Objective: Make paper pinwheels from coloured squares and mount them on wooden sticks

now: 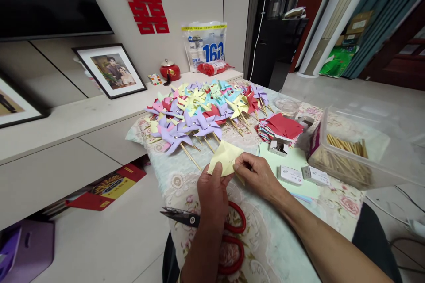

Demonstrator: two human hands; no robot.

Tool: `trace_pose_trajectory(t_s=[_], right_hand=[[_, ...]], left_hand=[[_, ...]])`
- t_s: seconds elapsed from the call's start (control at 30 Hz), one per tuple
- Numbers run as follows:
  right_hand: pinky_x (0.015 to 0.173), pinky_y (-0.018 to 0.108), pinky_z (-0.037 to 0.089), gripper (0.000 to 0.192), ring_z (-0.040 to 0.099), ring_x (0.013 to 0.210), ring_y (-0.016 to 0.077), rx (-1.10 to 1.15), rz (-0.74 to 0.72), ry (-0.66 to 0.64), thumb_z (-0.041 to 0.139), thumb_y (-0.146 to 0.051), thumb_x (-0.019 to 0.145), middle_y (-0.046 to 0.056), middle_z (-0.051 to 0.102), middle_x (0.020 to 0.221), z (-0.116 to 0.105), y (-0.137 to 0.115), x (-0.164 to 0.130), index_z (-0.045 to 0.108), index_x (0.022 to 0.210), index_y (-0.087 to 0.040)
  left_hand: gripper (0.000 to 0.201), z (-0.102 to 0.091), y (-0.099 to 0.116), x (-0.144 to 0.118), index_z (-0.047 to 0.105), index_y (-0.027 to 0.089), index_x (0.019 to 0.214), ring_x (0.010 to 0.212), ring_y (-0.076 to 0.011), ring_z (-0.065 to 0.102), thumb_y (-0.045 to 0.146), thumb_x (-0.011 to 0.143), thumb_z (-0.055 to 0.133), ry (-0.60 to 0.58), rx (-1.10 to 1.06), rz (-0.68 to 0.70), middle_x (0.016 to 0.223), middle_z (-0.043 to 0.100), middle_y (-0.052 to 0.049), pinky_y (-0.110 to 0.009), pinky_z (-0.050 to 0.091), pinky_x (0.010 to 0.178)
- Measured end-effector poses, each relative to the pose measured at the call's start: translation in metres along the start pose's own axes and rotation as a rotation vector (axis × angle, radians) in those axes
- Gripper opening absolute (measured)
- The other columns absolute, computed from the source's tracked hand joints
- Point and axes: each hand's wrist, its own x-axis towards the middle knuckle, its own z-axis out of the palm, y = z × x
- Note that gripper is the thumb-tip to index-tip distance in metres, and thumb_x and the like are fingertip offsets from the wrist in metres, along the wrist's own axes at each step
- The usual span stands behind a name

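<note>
A piece of pale yellow paper (226,155) is held up between my two hands above the flowered tablecloth. My left hand (214,190) pinches its lower left edge, thumb on top. At its right edge, the fingers of my right hand (255,172) are pressed together on the paper; whether they also hold something small is hidden. Under my left wrist lie scissors (191,219) with red handles and dark blades pointing left. Just beyond the paper is a large pile of paper pinwheels (206,106) on wooden sticks, in purple, yellow, red, pink and blue.
Right of my hands are small white boxes (290,175), an opened small box (279,146), red paper sheets (284,126) and pale green paper (299,159). A clear plastic bin (381,163) holds wooden sticks (347,147). Behind stands a white cabinet (99,119) with a framed photo (111,70).
</note>
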Motion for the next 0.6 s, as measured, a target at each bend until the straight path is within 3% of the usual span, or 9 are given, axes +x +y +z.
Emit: trace_pose_trajectory(t_s=[0.3,0.6], right_hand=[[0.053,0.022,0.033,0.016,0.045,0.056,0.0112,-0.033,0.018,0.016,0.055,-0.027,0.083,-0.003,0.053,0.062,0.0025,0.0046,0.0021,0.059,0.07,-0.018],[0.055,0.023,0.033,0.015,0.045,0.057,0.0111,-0.076,0.007,0.05,0.055,-0.025,0.081,-0.004,0.053,0.061,0.0024,0.0062,0.0019,0.058,0.068,-0.018]], left_hand=[[0.034,0.0001,-0.0014,-0.0021,0.067,0.014,0.104,0.089,-0.0233,0.072,0.029,0.074,0.076,0.002,0.025,-0.005,0.097,0.076,-0.01,-0.034,0.057,0.077],[0.023,0.003,0.0008,-0.0054,0.068,0.018,0.097,0.092,-0.0244,0.072,0.028,0.077,0.072,-0.002,0.083,-0.011,0.102,0.076,-0.01,-0.036,0.058,0.081]])
